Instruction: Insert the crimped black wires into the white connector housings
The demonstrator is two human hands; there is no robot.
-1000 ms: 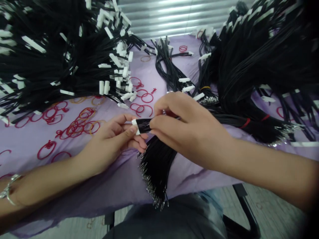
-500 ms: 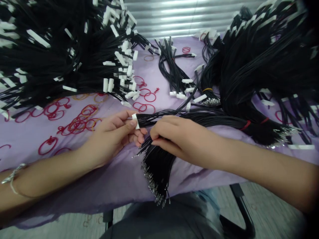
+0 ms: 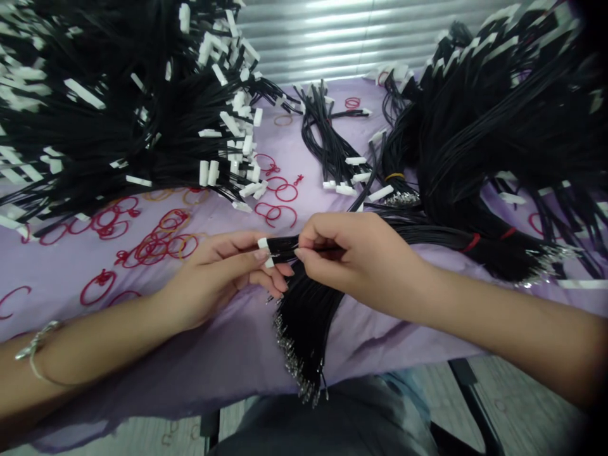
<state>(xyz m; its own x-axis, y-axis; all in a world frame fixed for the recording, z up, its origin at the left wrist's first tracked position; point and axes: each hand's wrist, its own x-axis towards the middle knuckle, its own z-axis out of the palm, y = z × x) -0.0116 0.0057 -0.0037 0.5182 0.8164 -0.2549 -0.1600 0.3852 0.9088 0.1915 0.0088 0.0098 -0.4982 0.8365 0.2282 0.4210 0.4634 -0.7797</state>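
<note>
The left hand (image 3: pixel 218 272) pinches a white plug (image 3: pixel 264 252) on black wires (image 3: pixel 285 249), which the closed right hand (image 3: pixel 354 256) grips just beside it at mid-frame.

The bench (image 3: pixel 370 342) is draped in a creased lilac cloth (image 3: pixel 204 361). A big heap of black wires (image 3: pixel 118 120) tipped with white connectors (image 3: pixel 209 172) lies at the left, a second heap (image 3: pixel 498 139) at the right, and a smaller bundle (image 3: pixel 327 139) between them. Loose red rubber bands (image 3: pixel 152 248) lie scattered across the cloth, mostly left of centre.
</note>
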